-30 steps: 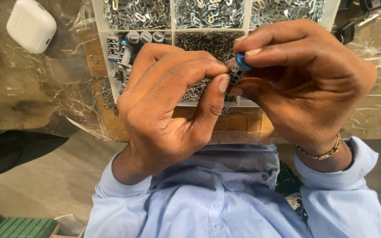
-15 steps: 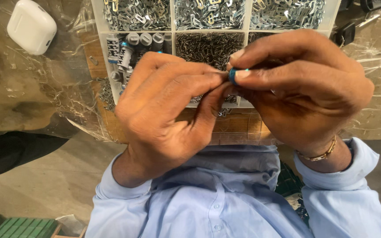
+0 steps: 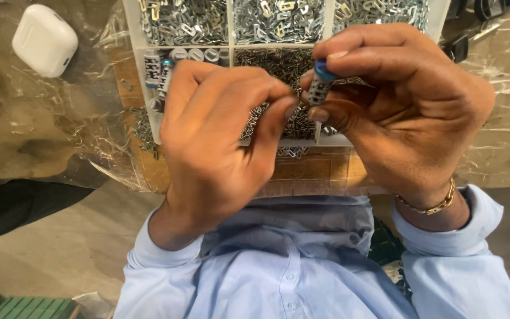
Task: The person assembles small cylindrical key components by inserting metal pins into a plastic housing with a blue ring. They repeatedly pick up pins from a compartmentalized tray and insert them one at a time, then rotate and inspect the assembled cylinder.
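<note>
- Plastic-wrapped workbench carries a divided parts tray heaped with small metal clips and pins.
- Right hand pinches a small blue-capped cylinder above the tray.
- Left hand, fingertips pressed together, meets it; whether it holds a pin is hidden.
- Judged best: keep the cylinder steady and upright over the tray so dropped bits land inside.

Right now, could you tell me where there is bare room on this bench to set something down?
The plastic-covered bench lies bare between the white case and the parts tray, and again right of the tray near the bench's right edge. The tray is packed with metal pieces, and both hands crowd its front.
</note>
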### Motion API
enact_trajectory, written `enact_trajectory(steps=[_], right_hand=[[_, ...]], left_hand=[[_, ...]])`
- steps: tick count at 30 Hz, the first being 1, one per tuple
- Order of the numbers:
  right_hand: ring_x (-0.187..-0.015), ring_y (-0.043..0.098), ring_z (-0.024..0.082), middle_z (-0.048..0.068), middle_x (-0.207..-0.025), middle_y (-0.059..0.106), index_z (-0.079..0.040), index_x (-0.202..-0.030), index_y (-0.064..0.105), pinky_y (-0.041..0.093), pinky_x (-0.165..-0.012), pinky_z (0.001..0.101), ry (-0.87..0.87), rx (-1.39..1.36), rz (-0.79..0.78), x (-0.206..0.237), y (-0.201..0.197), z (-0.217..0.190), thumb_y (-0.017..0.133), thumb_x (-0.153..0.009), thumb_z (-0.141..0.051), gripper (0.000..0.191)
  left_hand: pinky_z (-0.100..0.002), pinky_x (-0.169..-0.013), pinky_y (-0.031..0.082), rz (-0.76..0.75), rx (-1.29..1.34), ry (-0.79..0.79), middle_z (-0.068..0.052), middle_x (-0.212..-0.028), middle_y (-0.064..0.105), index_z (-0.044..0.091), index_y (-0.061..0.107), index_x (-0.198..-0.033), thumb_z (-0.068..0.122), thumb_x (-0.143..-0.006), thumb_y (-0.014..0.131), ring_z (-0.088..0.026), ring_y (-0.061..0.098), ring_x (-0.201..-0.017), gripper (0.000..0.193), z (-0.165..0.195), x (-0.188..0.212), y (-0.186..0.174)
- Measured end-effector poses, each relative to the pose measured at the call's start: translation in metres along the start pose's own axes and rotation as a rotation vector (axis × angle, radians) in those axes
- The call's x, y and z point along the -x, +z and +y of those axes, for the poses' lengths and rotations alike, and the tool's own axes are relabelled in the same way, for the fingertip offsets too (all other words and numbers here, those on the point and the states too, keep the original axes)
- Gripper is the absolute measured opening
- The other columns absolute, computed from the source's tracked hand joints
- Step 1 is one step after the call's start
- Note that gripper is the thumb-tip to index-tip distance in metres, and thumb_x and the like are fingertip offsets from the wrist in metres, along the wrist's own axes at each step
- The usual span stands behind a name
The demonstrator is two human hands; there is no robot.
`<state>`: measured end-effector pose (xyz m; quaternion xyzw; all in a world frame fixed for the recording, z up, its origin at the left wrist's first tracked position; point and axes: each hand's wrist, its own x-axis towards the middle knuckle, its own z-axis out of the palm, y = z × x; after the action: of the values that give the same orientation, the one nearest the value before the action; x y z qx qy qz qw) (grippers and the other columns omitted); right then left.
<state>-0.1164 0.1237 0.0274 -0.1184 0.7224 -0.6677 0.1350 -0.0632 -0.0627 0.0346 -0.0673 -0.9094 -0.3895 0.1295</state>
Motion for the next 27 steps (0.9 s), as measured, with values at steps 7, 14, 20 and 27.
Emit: enact_trajectory(steps=[7,14,20,27], right_hand=[[-0.101,0.068,0.013,0.016,-0.118,0.063,0.004,-0.105,0.067,0.064,-0.085,0.0203,-0.117,0.108,-0.041,0.0027,-0.0052,0.0056,0.085,-0.087,-0.001,0.025],[-0.094,0.066,0.01,0.013,-0.113,0.061,0.002,-0.099,0.067,0.061,-0.081,0.0179,-0.068,0.074,-0.024,0.0049,-0.0047,0.0044,0.086,-0.085,0.0,0.025],[-0.093,0.064,0.01,0.012,-0.112,0.061,0.001,-0.097,0.066,0.058,-0.077,0.0167,-0.056,0.123,-0.017,0.0048,-0.0036,0.0023,0.088,-0.084,0.001,0.025],[-0.093,0.065,0.015,0.017,-0.112,0.06,0.004,-0.098,0.069,0.056,-0.071,0.0196,-0.209,0.255,-0.116,0.0012,-0.0052,0.0013,0.087,-0.084,0.008,0.022]], left_hand=[[-0.028,-0.085,0.049,0.044,0.186,-0.016,-0.002,-0.101,0.075,0.006,0.073,-0.106,0.017,-0.108,0.079,-0.016,0.068,-0.091,0.012,-0.0009,0.0119,0.0036],[-0.027,-0.079,0.048,0.063,0.176,-0.028,-0.001,-0.099,0.074,0.006,0.073,-0.104,0.017,-0.108,0.079,-0.017,0.065,-0.089,0.013,0.0021,0.01,0.0056],[-0.028,-0.081,0.05,0.047,0.145,-0.006,-0.003,-0.099,0.074,0.006,0.074,-0.105,0.013,-0.106,0.082,-0.019,0.064,-0.089,0.01,0.0003,0.009,0.0052],[-0.028,-0.079,0.051,0.0,0.167,-0.007,-0.004,-0.098,0.074,0.006,0.073,-0.106,0.014,-0.102,0.084,-0.019,0.064,-0.089,0.014,-0.0026,0.0079,-0.0004]])
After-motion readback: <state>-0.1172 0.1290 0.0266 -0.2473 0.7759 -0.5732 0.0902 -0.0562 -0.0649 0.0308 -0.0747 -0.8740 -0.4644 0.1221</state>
